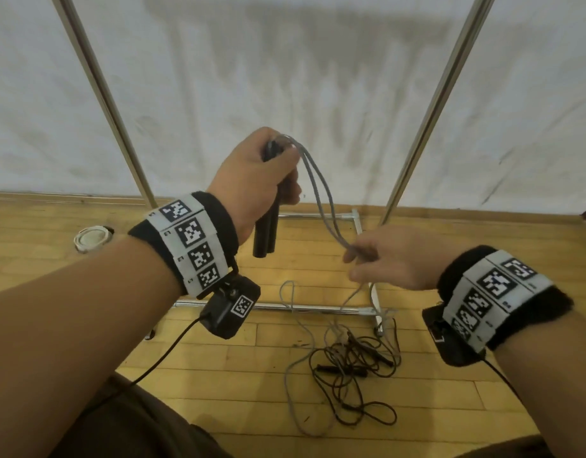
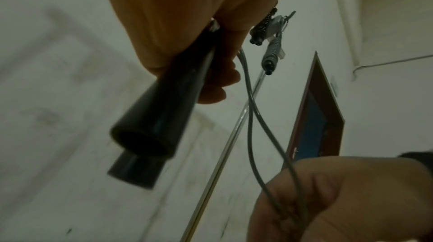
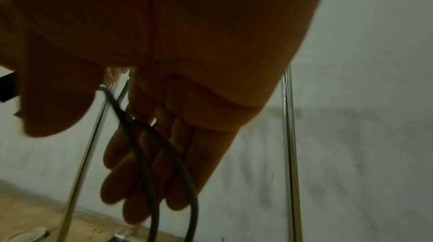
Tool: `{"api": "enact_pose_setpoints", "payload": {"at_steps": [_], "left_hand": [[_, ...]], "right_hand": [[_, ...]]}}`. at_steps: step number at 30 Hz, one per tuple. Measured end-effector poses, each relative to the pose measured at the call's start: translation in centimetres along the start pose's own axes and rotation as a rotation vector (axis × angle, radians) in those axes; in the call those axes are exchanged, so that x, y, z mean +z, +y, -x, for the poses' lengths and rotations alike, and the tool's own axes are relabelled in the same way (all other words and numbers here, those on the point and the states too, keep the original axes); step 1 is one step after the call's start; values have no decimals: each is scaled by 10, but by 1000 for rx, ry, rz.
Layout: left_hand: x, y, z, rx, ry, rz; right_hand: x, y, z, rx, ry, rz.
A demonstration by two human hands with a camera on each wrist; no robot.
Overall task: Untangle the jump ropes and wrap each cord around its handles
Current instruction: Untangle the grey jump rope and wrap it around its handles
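Left hand raised, fist wrapped round two black handles held side by side, their butt ends pointing down. Grey cord leaves the top of the fist as two strands and droops right to the right hand. Right hand lower, fingers fairly straight, only loosely bent; both strands run across the fingers, thumb near them. Cannot tell if it pinches. The cord hangs on down to the wooden floor. There, near centre, a dark jump rope lies tangled with the grey slack, beside a metal frame.
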State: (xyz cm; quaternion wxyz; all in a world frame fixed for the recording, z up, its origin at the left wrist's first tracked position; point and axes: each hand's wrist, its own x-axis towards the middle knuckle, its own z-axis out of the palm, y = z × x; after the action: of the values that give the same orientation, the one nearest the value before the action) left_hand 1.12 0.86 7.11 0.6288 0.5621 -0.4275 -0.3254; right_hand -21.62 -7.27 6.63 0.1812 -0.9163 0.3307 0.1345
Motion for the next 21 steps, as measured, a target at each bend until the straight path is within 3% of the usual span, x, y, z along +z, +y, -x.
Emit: {"api": "enact_pose_setpoints", "payload": {"at_steps": [3, 8, 11, 16, 21], "left_hand": [[15, 2, 10, 24, -106, -77], [33, 8, 23, 54, -278, -173], [36, 12, 27, 70, -322, -224], [36, 19, 26, 115, -329, -201], [35, 24, 17, 163, -129, -168]], "right_hand": [[4, -4, -6, -23, -26, -161], [-3, -22, -7, -237, 90, -716], [-2, -31, -5, -325, 189, -933], [4, -41, -8, -185, 265, -1198], [15, -57, -12, -2, 217, -1280]]}}
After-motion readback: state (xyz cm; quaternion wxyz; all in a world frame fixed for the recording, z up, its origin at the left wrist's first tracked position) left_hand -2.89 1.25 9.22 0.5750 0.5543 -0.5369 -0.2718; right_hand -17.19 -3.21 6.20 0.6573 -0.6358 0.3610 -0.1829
